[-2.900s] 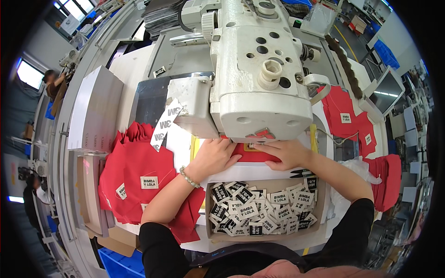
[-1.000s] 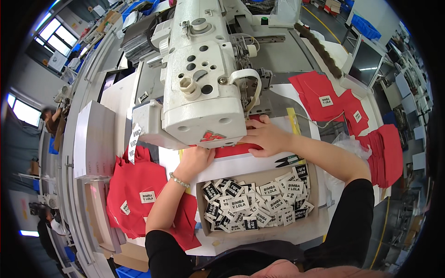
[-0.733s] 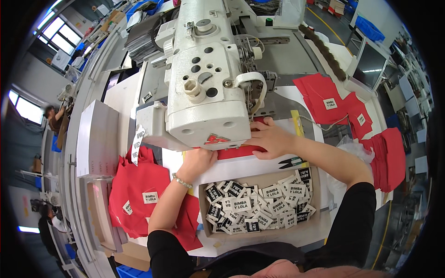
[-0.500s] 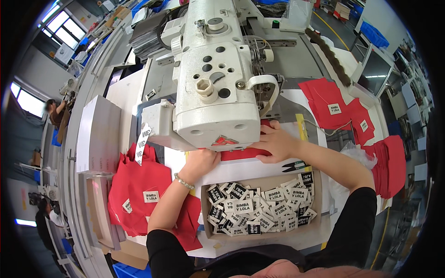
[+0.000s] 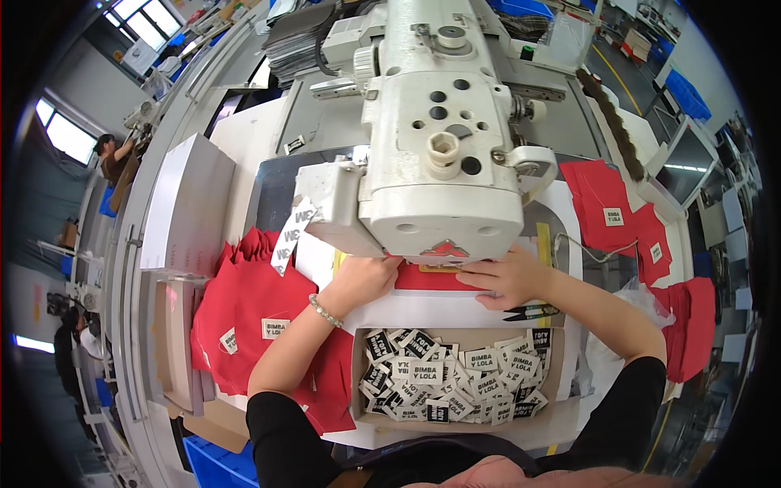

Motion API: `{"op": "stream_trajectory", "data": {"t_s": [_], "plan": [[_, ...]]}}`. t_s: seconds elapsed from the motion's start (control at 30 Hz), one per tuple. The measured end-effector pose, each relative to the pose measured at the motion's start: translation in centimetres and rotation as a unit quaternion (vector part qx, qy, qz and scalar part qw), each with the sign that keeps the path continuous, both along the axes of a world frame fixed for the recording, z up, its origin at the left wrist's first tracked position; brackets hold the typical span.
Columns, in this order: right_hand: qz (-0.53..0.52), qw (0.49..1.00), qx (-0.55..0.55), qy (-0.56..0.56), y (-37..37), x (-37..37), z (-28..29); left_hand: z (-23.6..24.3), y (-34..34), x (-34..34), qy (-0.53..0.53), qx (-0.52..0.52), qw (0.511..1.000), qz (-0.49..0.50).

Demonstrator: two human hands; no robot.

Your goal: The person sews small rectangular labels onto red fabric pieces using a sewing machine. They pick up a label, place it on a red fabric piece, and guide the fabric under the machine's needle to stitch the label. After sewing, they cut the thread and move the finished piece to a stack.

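A red fabric piece (image 5: 435, 281) lies beneath the head of a white industrial sewing machine (image 5: 443, 195). At its left end is my left hand (image 5: 366, 281), curled, with its fingertips hidden by the machine head. My right hand (image 5: 508, 278) rests on the right end, fingers stretched out and pointing left, some of them partly under the head. Between the hands, a yellowish strip (image 5: 439, 268) shows on the fabric's far side. Just in front, an open cardboard box (image 5: 356, 382) holds many small black and white fabric labels (image 5: 425, 372).
Black-handled thread snips (image 5: 533, 311) lie by my right wrist. Red pieces with labels (image 5: 256, 317) are heaped at left, beside a white box (image 5: 187, 207). More red pieces (image 5: 598, 203) and a red stack (image 5: 691, 325) lie at right. A person (image 5: 114, 159) sits far left.
The view has shifted, so the machine appears further right. My right hand has drawn back toward me, its fingers now lower on the fabric. The yellowish strip has come into sight under the head.
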State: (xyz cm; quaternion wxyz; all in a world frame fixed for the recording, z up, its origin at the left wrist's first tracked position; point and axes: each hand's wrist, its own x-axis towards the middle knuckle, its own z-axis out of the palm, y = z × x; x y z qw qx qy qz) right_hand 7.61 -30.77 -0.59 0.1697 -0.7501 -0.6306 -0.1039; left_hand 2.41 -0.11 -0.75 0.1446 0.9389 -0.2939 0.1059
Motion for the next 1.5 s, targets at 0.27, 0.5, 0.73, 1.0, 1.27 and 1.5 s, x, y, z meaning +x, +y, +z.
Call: {"op": "stream_trajectory", "data": {"t_s": [0.27, 0.5, 0.73, 1.0, 1.27, 1.5], "plan": [[-0.001, 0.998, -0.012, 0.059, -0.1, 0.1, -1.2, 1.1, 0.2, 0.1, -0.029, 0.021, 0.999, -0.032], [-0.018, 0.992, -0.082, 0.091, -0.5, 0.1, -1.0, 1.5, -1.2, 0.5, -0.057, -0.048, 0.989, -0.125], [-0.031, 0.986, -0.062, 0.149, -0.6, -0.2, -1.2, 0.3, -2.0, 1.8, 0.064, -0.008, 0.985, -0.158], [-0.06, 0.989, 0.029, 0.134, -1.3, -0.3, -1.6, -0.6, -2.7, 3.0, 0.129, 0.066, 0.976, -0.165], [-0.049, 0.988, 0.007, 0.149, -0.5, 0.0, -1.2, -0.6, -3.1, 3.3, 0.218, 0.013, 0.959, -0.18], [-0.047, 0.985, -0.024, 0.164, -0.6, -0.1, -1.1, -0.4, -2.7, 2.7, 0.106, -0.005, 0.983, -0.152]]}}
